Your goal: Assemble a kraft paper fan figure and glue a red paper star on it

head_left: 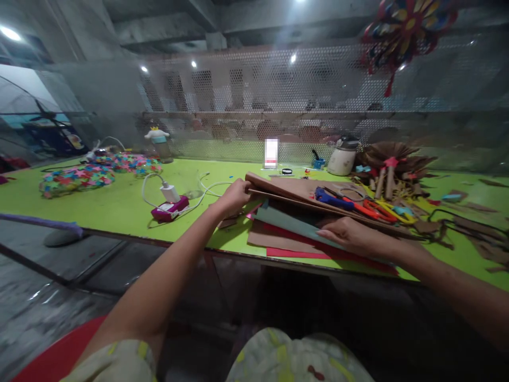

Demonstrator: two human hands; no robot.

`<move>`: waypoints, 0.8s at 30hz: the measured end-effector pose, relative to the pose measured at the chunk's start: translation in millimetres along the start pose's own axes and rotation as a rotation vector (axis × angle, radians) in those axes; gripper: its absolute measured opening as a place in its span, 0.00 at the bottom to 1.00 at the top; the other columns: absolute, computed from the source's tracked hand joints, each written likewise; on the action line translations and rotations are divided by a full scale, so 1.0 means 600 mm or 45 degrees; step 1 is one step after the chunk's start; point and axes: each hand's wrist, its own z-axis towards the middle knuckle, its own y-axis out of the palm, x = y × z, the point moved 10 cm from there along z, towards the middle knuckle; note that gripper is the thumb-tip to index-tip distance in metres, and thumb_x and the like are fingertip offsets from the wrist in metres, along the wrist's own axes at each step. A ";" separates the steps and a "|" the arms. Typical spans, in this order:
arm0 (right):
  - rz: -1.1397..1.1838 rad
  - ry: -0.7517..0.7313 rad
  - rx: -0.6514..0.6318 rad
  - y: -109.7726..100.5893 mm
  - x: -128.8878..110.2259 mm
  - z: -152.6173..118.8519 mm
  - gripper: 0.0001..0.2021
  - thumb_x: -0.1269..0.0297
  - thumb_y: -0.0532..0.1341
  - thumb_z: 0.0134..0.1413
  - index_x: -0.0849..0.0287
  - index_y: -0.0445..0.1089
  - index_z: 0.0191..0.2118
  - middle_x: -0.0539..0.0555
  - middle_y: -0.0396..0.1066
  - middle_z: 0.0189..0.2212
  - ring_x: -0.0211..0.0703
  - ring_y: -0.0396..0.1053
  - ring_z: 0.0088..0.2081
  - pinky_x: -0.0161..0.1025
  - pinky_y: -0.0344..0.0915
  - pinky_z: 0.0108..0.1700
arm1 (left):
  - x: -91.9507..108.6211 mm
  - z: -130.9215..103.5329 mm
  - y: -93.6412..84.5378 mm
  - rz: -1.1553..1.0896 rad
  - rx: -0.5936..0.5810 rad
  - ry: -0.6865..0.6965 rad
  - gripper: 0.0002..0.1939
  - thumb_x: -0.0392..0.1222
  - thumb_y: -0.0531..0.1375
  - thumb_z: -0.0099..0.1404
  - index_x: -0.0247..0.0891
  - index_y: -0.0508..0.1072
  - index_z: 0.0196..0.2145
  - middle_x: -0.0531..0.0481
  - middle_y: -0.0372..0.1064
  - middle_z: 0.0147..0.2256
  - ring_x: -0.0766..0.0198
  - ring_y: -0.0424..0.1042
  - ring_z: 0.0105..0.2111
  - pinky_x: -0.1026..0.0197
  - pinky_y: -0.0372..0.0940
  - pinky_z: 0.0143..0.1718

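Observation:
My left hand (235, 197) grips the left edge of a brown cardboard sheet (274, 187) and holds that side up off the stack. Fingers of my right hand (345, 234) are closed at a light blue-green sheet (287, 222) beneath the raised cardboard. Under it lie a red sheet (292, 253) and another brown sheet (265, 237), near the table's front edge. On top of the cardboard rest a blue-handled glue gun (333, 199) and scissors (376, 210) with orange and yellow handles.
A purple power strip (170, 209) with a white charger (170, 192) and cable lies to the left. Colourful star garlands (81, 178) sit farther left. A white jug (342, 159) and brown paper craft pieces (392, 164) stand at the back right. A mesh panel (270, 90) rises behind the table.

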 end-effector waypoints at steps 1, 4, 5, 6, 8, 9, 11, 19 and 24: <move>-0.019 -0.021 0.027 -0.002 -0.003 0.001 0.24 0.54 0.43 0.58 0.63 0.69 0.28 0.54 0.68 0.26 0.37 0.62 0.25 0.34 0.57 0.30 | -0.005 -0.004 -0.005 0.033 0.049 -0.027 0.17 0.46 0.61 0.47 0.34 0.71 0.34 0.47 0.70 0.28 0.60 0.67 0.28 0.62 0.59 0.28; -0.021 -0.072 0.133 -0.015 -0.012 0.002 0.22 0.55 0.46 0.57 0.63 0.70 0.28 0.56 0.69 0.25 0.38 0.63 0.25 0.33 0.57 0.30 | -0.025 -0.024 -0.019 0.189 0.178 -0.187 0.20 0.52 0.59 0.50 0.34 0.69 0.35 0.47 0.68 0.26 0.62 0.66 0.25 0.63 0.57 0.24; -0.017 -0.075 0.169 -0.021 -0.012 0.002 0.21 0.55 0.46 0.57 0.63 0.70 0.28 0.56 0.70 0.25 0.38 0.64 0.25 0.33 0.57 0.30 | -0.030 -0.035 -0.019 0.244 0.167 -0.251 0.19 0.54 0.57 0.51 0.34 0.70 0.33 0.48 0.67 0.24 0.62 0.65 0.23 0.63 0.56 0.23; -0.027 -0.064 0.204 -0.026 -0.010 0.002 0.20 0.56 0.47 0.57 0.63 0.70 0.28 0.56 0.70 0.24 0.38 0.64 0.25 0.33 0.57 0.29 | -0.033 -0.049 -0.015 0.284 0.123 -0.298 0.19 0.55 0.55 0.53 0.34 0.70 0.29 0.48 0.66 0.21 0.62 0.65 0.22 0.64 0.56 0.22; -0.090 -0.012 0.268 -0.038 0.001 0.002 0.20 0.57 0.47 0.57 0.63 0.70 0.27 0.55 0.69 0.22 0.38 0.63 0.23 0.33 0.56 0.28 | -0.023 -0.084 -0.001 0.308 -0.019 -0.284 0.22 0.56 0.51 0.57 0.34 0.71 0.23 0.49 0.64 0.18 0.62 0.65 0.21 0.63 0.57 0.23; -0.130 0.018 0.292 -0.044 0.007 0.002 0.20 0.58 0.47 0.56 0.64 0.70 0.27 0.55 0.69 0.21 0.38 0.62 0.22 0.33 0.56 0.28 | -0.008 -0.104 0.003 0.286 -0.052 -0.207 0.22 0.56 0.50 0.58 0.34 0.71 0.23 0.49 0.64 0.18 0.62 0.66 0.22 0.63 0.58 0.24; -0.203 0.067 0.321 -0.054 0.019 0.003 0.19 0.59 0.47 0.56 0.64 0.70 0.27 0.55 0.69 0.21 0.37 0.62 0.22 0.33 0.55 0.28 | 0.038 -0.146 0.018 0.171 -0.157 0.089 0.18 0.52 0.51 0.59 0.36 0.73 0.30 0.47 0.70 0.28 0.62 0.68 0.31 0.62 0.62 0.33; -0.377 0.104 0.295 -0.079 0.011 0.016 0.17 0.63 0.47 0.57 0.64 0.70 0.28 0.54 0.69 0.22 0.37 0.62 0.24 0.33 0.54 0.29 | 0.097 -0.204 0.067 0.496 -0.263 0.754 0.14 0.35 0.49 0.62 0.38 0.70 0.42 0.41 0.66 0.45 0.60 0.65 0.45 0.57 0.60 0.46; -0.431 0.094 0.249 -0.050 -0.019 0.007 0.16 0.58 0.52 0.54 0.63 0.68 0.42 0.59 0.70 0.36 0.43 0.66 0.37 0.35 0.58 0.38 | 0.124 -0.179 0.056 0.565 -0.185 0.876 0.13 0.32 0.48 0.62 0.35 0.71 0.38 0.42 0.70 0.39 0.62 0.68 0.41 0.59 0.61 0.44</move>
